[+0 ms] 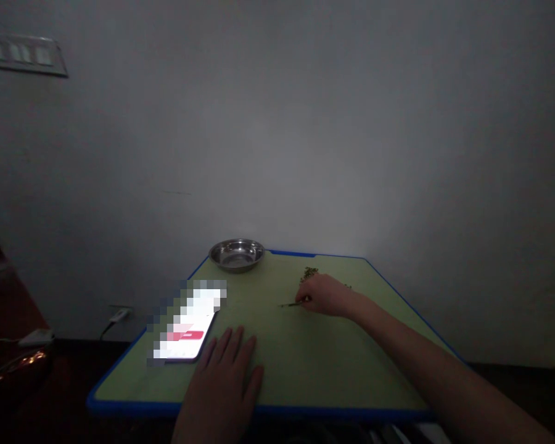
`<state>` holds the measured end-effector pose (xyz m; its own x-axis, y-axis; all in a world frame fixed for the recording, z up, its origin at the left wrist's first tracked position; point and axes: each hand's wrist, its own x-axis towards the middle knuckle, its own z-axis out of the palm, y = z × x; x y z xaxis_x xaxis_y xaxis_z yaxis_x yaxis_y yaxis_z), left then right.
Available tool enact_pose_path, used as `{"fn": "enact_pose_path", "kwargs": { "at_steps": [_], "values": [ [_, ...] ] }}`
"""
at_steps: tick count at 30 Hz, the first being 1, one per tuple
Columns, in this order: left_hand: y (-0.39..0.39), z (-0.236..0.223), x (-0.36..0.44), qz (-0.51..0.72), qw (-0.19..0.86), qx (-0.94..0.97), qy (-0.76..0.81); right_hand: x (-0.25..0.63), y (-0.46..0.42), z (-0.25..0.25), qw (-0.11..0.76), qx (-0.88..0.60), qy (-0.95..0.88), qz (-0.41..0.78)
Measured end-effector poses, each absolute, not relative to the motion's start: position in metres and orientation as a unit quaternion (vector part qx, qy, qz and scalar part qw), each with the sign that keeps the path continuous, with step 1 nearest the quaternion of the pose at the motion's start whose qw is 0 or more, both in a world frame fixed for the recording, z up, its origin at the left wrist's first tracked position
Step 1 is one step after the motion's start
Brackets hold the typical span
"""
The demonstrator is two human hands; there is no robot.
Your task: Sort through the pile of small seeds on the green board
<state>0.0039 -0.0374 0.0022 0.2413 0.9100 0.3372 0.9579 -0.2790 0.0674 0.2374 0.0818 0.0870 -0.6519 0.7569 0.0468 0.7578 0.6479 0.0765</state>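
My right hand [321, 295] is closed around a thin, dark, pointed stick-like thing [289, 304]; its tip points left, low over the table. Its exact kind is too small and dim to tell. Just beyond the knuckles lies a small heap of green-brown bits [310, 271], partly hidden by the hand. A few more bits show behind the wrist. My left hand [224, 376] lies flat on the table near the front edge, fingers spread and holding nothing. Close to its fingertips is a phone [197, 336] with a lit screen, partly blurred out.
A shiny steel bowl [237, 254] stands at the back left corner of the green table [282, 357], which has a blue rim. Behind it rises a grey wall [277, 135] with a switch panel [26, 54]. A charger [119, 316] is plugged in low on the left.
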Motion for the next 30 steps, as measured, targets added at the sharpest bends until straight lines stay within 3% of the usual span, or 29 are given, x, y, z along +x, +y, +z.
{"fn": "enact_pose_path", "kwargs": {
  "at_steps": [14,21,30],
  "values": [
    [-0.034,-0.003,0.001,-0.176,0.077,-0.783,-0.592,0.263,0.044,0.088,0.024,-0.419,-0.907,-0.046],
    [-0.034,-0.001,0.001,-0.166,0.071,-0.785,-0.592,0.288,0.047,0.096,0.109,-0.458,-0.882,0.022],
    [-0.032,-0.004,0.001,-0.18,0.078,-0.785,-0.587,0.325,0.041,0.08,0.15,-0.526,-0.832,0.092]
  ]
}}
